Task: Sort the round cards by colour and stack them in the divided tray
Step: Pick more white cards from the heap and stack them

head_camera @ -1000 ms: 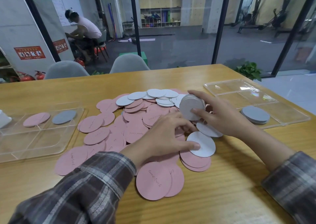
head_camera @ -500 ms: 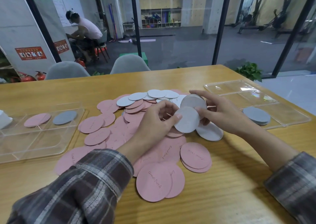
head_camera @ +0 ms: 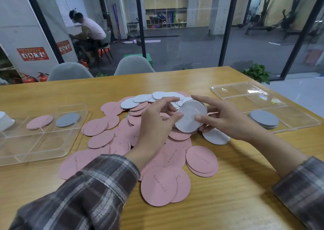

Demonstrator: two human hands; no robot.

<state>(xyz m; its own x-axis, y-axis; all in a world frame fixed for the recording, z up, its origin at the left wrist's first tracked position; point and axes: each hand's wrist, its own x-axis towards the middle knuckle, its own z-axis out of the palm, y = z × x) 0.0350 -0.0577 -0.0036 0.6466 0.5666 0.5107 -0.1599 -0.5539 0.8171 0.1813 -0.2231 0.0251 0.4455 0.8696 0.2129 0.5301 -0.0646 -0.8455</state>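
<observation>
A heap of pink round cards (head_camera: 200, 158) and grey round cards (head_camera: 142, 98) covers the middle of the wooden table (head_camera: 228, 203). My right hand (head_camera: 226, 119) holds a small stack of grey cards (head_camera: 196, 107) above the heap. My left hand (head_camera: 156, 122) pinches one grey card (head_camera: 186, 122) by its edge and holds it against the front of that stack. A clear divided tray (head_camera: 233, 91) at the right holds a stack of grey cards (head_camera: 263, 118) in a near compartment. One more grey card (head_camera: 216, 136) lies on the table under my right hand.
A second clear divided tray (head_camera: 35, 147) stands at the left with a pink card (head_camera: 39, 121) and a grey card (head_camera: 67, 119) in its far compartments. Something white (head_camera: 5, 121) lies at the left edge. Two grey chairs (head_camera: 133, 65) stand behind the table, before a glass wall.
My left hand lifted a grey card off the table from the heap's near right side. It brought the card up and right against the stack in my right hand.
</observation>
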